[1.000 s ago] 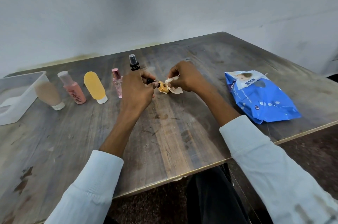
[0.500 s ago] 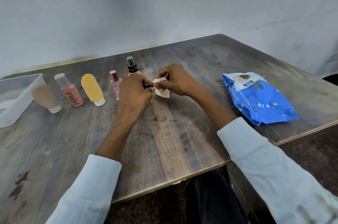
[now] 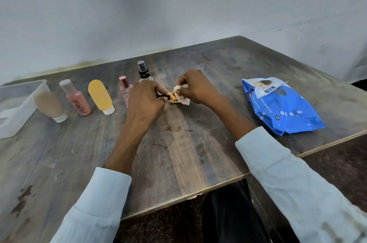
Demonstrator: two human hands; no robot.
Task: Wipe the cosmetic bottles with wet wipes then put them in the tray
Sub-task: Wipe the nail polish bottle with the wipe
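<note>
Left hand (image 3: 146, 101) grips a small amber bottle (image 3: 172, 97); right hand (image 3: 195, 88) pinches a wet wipe (image 3: 181, 95) around it. Five bottles wait; tray (image 3: 25, 101) apparently empty.

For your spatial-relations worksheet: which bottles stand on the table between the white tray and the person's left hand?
Head view: from the tray, a beige tube, pink bottle, yellow tube, then a small pink-capped bottle beside the left hand.

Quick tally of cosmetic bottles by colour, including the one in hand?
Beige tube: 1
Pink bottles: 2
Yellow tube: 1
Clear spray bottle, black top: 1
Small amber bottle, held in both hands: 1
Total: 6
</note>
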